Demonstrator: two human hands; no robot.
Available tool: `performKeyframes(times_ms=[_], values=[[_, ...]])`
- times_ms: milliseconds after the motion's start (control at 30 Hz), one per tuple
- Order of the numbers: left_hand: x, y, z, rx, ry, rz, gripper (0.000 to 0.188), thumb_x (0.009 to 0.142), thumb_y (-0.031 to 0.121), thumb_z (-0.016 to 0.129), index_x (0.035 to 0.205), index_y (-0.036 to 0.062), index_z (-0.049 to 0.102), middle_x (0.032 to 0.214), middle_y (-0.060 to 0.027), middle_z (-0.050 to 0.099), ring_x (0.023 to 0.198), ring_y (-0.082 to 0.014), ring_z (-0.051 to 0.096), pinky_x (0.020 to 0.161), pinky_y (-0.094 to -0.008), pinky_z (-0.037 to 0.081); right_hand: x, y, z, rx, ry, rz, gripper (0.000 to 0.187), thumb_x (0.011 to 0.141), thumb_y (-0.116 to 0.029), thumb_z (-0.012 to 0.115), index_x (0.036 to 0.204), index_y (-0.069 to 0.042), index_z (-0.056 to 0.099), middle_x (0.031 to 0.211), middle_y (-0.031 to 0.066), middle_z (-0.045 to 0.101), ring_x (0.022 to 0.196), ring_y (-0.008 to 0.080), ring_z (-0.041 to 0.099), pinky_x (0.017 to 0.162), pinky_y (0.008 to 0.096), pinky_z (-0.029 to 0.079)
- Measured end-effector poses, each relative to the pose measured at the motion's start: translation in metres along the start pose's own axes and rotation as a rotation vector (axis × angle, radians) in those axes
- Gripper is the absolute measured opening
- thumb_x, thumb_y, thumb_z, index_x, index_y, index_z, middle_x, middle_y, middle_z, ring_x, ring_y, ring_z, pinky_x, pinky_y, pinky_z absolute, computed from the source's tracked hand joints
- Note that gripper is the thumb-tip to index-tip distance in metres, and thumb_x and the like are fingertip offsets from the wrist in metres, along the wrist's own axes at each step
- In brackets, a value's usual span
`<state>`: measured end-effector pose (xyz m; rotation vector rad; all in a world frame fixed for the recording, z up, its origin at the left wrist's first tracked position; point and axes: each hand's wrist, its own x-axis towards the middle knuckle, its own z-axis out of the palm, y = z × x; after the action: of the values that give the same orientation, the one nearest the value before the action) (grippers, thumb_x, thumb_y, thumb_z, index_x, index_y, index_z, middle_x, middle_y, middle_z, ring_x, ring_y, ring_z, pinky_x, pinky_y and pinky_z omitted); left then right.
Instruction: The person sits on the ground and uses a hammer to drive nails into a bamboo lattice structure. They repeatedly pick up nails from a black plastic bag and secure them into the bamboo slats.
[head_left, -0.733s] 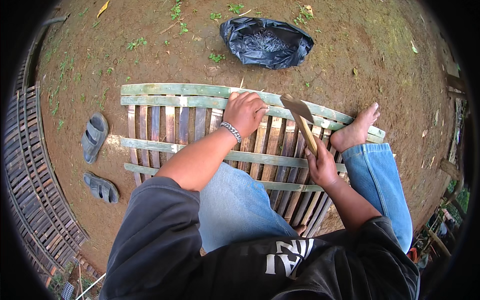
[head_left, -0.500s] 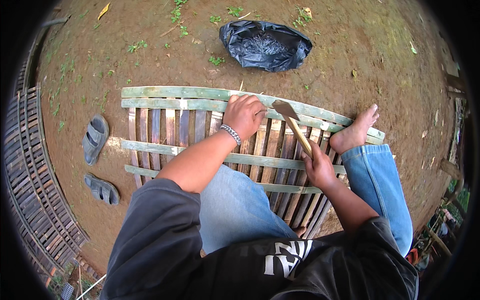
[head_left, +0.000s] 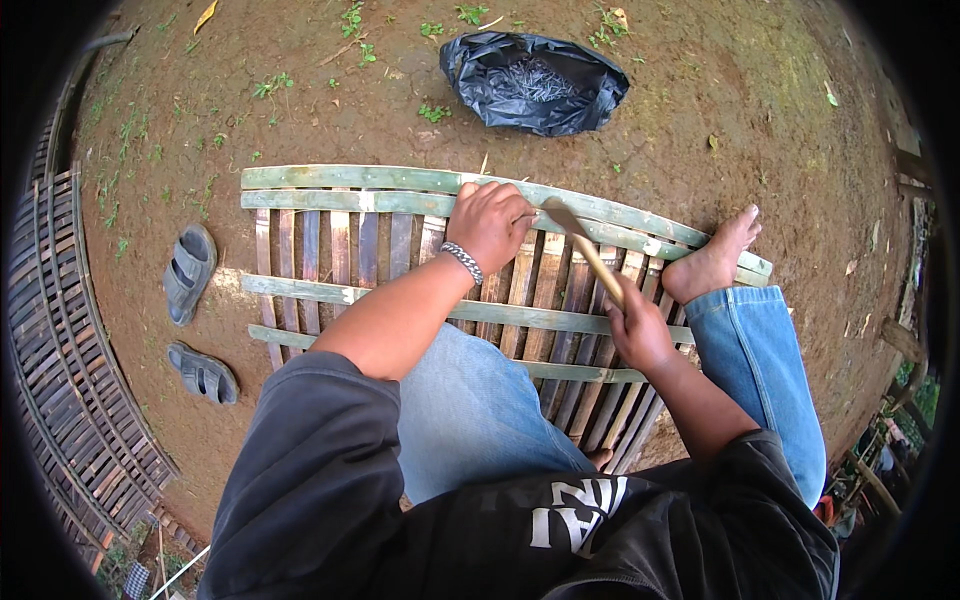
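Note:
A panel of dark bamboo slats [head_left: 548,268] lies in front of me, crossed by green bamboo strips [head_left: 400,205]. My left hand [head_left: 488,222] rests on the two far strips, its thumb and fingers pinched around a thin nail [head_left: 529,214] that is mostly hidden. Wrapped around a wooden handle, my right hand [head_left: 640,330] holds a hammer [head_left: 590,252]. The hammer's dark, wedge-shaped metal head is just right of my left fingertips, over the strips. My bare foot [head_left: 712,255] presses on the right end of the panel.
Beyond the panel, an open black plastic bag [head_left: 480,98] holds many nails [head_left: 535,80]. Two grey sandals [head_left: 190,272] lie on the dirt at the left. Another slatted bamboo panel [head_left: 85,380] stretches along the left edge. Wood pieces and clutter [head_left: 875,480] lie at the far right.
The hammer head has turned and tilted, showing a narrower side, and stays close to my left fingers. My left hand keeps its place on the strips. The view has shifted slightly.

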<state>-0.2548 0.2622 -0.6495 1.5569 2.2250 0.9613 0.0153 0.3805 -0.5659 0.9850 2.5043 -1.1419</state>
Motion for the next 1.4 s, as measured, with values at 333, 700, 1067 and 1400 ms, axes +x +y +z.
performKeyframes(times_ms=[333, 700, 1067, 1400], values=[[-0.004, 0.000, -0.007, -0.081, -0.010, -0.022, 0.013, 0.086, 0.020, 0.073, 0.095, 0.0108, 0.075, 0.098, -0.0048, 0.069, 0.102, -0.0249, 0.063, 0.094, -0.0431, 0.040, 0.005, -0.004, -0.012, 0.129, -0.008, 0.099, 0.049, 0.099, -0.012, 0.060, 0.146, -0.005, 0.046, 0.125, 0.0307, 0.065, 0.117, 0.0495, 0.061, 0.098, 0.0496, 0.051], [0.054, -0.014, -0.007, 0.358, 0.114, -0.093, 0.042, 0.096, 0.026, 0.060, 0.133, 0.0073, 0.057, 0.131, -0.0180, 0.054, 0.131, -0.0387, 0.046, 0.117, -0.0605, 0.027, 0.000, -0.010, -0.005, 0.093, -0.013, 0.040, 0.047, 0.100, -0.013, 0.059, 0.145, -0.004, 0.047, 0.124, 0.0307, 0.064, 0.117, 0.0493, 0.062, 0.097, 0.0495, 0.051], [0.053, -0.016, -0.005, 0.355, 0.039, -0.092, 0.047, 0.094, 0.024, 0.060, 0.137, 0.0082, 0.053, 0.134, -0.0183, 0.050, 0.137, -0.0399, 0.042, 0.119, -0.0669, 0.024, 0.005, -0.015, -0.005, 0.122, 0.050, 0.028, 0.047, 0.100, -0.014, 0.061, 0.143, 0.000, 0.046, 0.118, 0.0329, 0.066, 0.108, 0.0513, 0.065, 0.092, 0.0513, 0.053], [0.055, -0.016, -0.008, 0.351, 0.043, -0.088, 0.045, 0.094, 0.022, 0.059, 0.137, 0.0083, 0.053, 0.134, -0.0180, 0.051, 0.138, -0.0406, 0.042, 0.120, -0.0674, 0.022, 0.007, -0.007, -0.006, 0.062, 0.052, -0.001, 0.046, 0.100, -0.012, 0.061, 0.141, 0.000, 0.047, 0.114, 0.0336, 0.066, 0.104, 0.0520, 0.065, 0.088, 0.0531, 0.053]])
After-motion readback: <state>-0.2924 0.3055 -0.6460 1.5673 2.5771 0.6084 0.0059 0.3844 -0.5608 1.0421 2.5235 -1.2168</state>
